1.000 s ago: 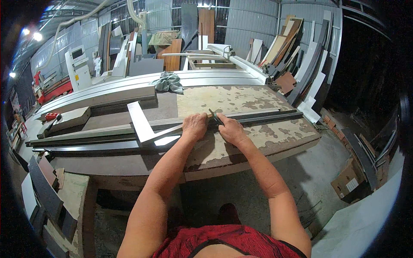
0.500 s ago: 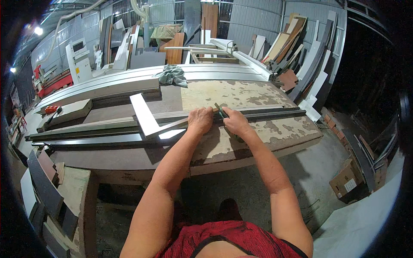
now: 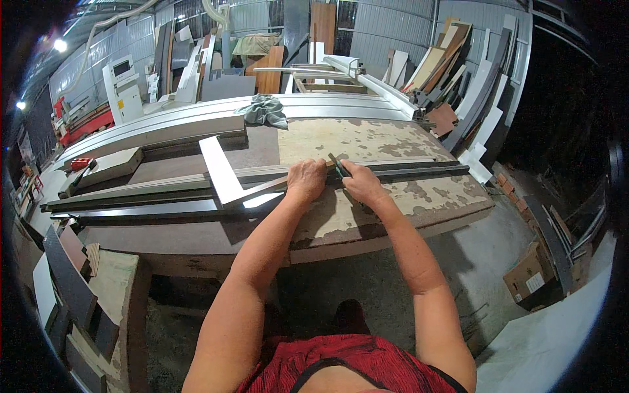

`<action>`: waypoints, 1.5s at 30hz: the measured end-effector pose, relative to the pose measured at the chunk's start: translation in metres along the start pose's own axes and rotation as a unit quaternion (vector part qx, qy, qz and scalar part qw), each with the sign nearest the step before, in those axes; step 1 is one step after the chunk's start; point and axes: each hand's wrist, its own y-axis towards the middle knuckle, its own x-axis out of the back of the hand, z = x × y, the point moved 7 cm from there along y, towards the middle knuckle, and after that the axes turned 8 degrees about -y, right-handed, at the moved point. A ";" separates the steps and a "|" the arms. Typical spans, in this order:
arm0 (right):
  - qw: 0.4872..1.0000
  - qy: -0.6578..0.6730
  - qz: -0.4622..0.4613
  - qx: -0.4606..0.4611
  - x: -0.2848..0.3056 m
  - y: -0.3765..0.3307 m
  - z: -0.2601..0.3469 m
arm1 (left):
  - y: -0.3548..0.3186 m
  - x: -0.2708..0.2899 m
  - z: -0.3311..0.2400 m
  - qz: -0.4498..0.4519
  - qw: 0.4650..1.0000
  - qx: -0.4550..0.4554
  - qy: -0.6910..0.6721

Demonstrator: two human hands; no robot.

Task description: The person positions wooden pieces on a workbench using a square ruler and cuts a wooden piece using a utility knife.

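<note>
My left hand [image 3: 306, 179] is closed around the narrow arm of a white L-shaped piece [image 3: 221, 171], near that arm's right end. The wide white arm of the piece reaches away from me across the long strips. Close beside it, my right hand [image 3: 364, 185] is closed on a slim dark tool [image 3: 341, 168] with a greenish part. The tool's tip points up and away, next to the end of the narrow arm; its exact kind is unclear. Beneath both hands lie long dark strips [image 3: 419, 168], running left to right over the worktable [image 3: 452, 196].
A grey-green cloth [image 3: 265, 111] lies by the silver rail [image 3: 341, 105] behind the table. At left are a red-handled tool [image 3: 82, 164] and a thick board [image 3: 105, 173]. Offcuts [image 3: 69, 281] lean at lower left; a cardboard box [image 3: 529, 275] stands on the floor at right.
The view has shifted slightly. The tool's tip in my right hand sits at a slightly different angle. Both hands keep their hold in nearly the same place.
</note>
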 end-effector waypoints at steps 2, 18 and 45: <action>1.000 -0.001 0.014 -0.003 -0.001 0.000 0.005 | -0.001 0.000 0.005 0.002 1.000 0.010 0.004; 0.999 -0.020 0.028 -0.011 -0.002 -0.006 0.007 | -0.003 0.001 0.004 -0.006 1.000 0.014 0.007; 1.000 -0.019 0.009 0.007 0.000 -0.002 0.005 | -0.001 0.001 0.001 0.000 1.000 0.012 -0.002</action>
